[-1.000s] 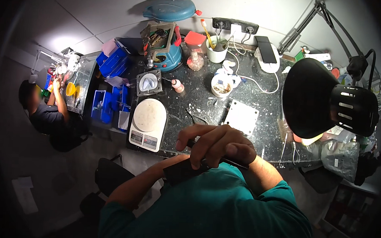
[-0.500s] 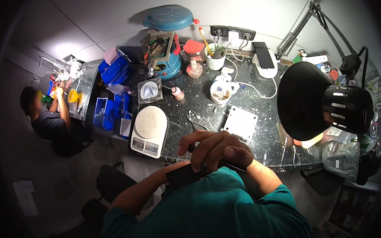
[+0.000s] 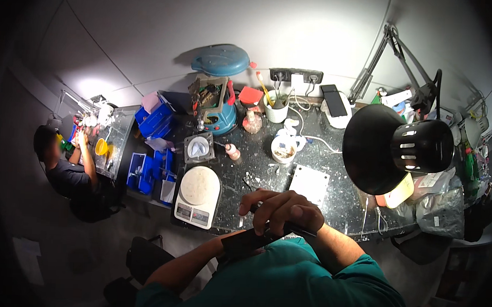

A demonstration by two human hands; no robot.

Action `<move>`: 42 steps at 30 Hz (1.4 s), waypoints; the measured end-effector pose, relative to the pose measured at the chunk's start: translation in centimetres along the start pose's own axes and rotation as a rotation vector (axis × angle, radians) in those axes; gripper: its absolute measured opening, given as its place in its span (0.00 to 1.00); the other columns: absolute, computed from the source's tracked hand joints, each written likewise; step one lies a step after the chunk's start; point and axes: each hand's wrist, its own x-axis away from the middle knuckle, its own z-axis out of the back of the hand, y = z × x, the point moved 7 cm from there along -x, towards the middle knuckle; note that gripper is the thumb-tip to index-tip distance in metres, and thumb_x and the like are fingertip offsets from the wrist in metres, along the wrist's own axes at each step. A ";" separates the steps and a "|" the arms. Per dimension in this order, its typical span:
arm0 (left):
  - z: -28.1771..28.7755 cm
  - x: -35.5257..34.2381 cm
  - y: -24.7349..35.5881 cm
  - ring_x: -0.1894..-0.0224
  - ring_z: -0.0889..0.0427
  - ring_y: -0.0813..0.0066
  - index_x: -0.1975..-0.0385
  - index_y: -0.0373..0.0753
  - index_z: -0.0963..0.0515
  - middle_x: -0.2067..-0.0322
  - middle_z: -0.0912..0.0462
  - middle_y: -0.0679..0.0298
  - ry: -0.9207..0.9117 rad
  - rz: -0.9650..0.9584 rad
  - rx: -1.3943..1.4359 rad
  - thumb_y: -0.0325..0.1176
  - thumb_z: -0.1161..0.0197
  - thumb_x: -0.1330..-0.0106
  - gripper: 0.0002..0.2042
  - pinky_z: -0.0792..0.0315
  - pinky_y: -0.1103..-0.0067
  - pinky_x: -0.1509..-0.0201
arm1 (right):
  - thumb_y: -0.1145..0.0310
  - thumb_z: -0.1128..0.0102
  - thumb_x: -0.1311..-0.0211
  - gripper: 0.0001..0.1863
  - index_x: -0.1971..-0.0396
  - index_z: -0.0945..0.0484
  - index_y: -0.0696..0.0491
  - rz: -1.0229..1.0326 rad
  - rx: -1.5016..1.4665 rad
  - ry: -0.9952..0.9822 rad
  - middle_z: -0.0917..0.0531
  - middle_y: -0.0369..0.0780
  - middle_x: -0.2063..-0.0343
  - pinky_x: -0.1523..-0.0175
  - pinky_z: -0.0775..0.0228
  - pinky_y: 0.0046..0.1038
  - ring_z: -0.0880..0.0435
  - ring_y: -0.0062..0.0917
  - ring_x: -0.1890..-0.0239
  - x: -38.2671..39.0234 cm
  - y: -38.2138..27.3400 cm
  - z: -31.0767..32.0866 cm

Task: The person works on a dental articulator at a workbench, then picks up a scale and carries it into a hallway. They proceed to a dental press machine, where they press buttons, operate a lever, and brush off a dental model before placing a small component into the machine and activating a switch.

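Just in front of my chest, over the bench's front edge, my right hand (image 3: pixel 283 211) is closed with its fingers bent over a black flat object (image 3: pixel 246 242). That object is dark and slab-like, and its exact kind does not show. My left forearm (image 3: pixel 194 266) comes up to the object's lower left side. Behind it the left hand is hidden, so its fingers do not show. Beyond my right hand lies a white square plate (image 3: pixel 309 183) on the bench. To the left of my hands sits a white kitchen scale (image 3: pixel 199 192).
A black desk lamp (image 3: pixel 375 148) hangs low over the right side. On the dark bench (image 3: pixel 256 167) stand a white tub (image 3: pixel 284 149), a pink bottle (image 3: pixel 232 152) and a blue machine (image 3: pixel 221 120). Blue bins (image 3: pixel 141 173) are at left. Another person (image 3: pixel 64 165) sits farther left.
The view has tilted, so the bench and its things sit lower in the picture. My right hand stays bent over the black object, both slightly lower in view.
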 end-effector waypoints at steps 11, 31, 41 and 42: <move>0.1 0.1 -9.7 0.47 0.20 0.61 0.55 0.34 0.19 0.59 0.15 0.56 0.336 0.039 0.119 0.35 0.37 0.32 0.12 0.27 0.67 0.45 | 0.63 0.32 0.38 0.28 0.39 0.26 0.59 -0.538 0.253 0.073 0.21 0.47 0.44 0.41 0.28 0.39 0.19 0.34 0.46 1.2 -0.6 5.2; 5.0 0.8 -2.5 0.70 0.14 0.52 0.75 0.39 0.17 0.78 0.16 0.53 0.405 0.235 -0.223 0.51 0.31 0.38 0.19 0.23 0.64 0.64 | 0.55 0.23 0.47 0.19 0.69 0.20 0.53 -0.099 1.129 0.455 0.25 0.38 0.77 0.65 0.36 0.29 0.26 0.30 0.73 8.2 -0.3 6.8; 4.6 0.9 -2.1 0.67 0.14 0.48 0.74 0.38 0.16 0.74 0.15 0.50 0.504 0.446 -0.205 0.45 0.31 0.42 0.15 0.24 0.61 0.63 | 0.59 0.34 0.37 0.14 0.65 0.19 0.56 -0.167 1.142 0.454 0.22 0.40 0.73 0.60 0.32 0.33 0.22 0.33 0.68 8.5 -1.0 8.8; 5.0 0.7 -2.8 0.67 0.14 0.48 0.74 0.37 0.16 0.75 0.15 0.49 0.535 0.468 -0.311 0.52 0.32 0.39 0.20 0.24 0.61 0.63 | 0.60 0.40 0.32 0.13 0.64 0.20 0.57 -0.197 1.159 0.452 0.21 0.41 0.71 0.59 0.30 0.33 0.20 0.33 0.67 8.6 -0.7 9.3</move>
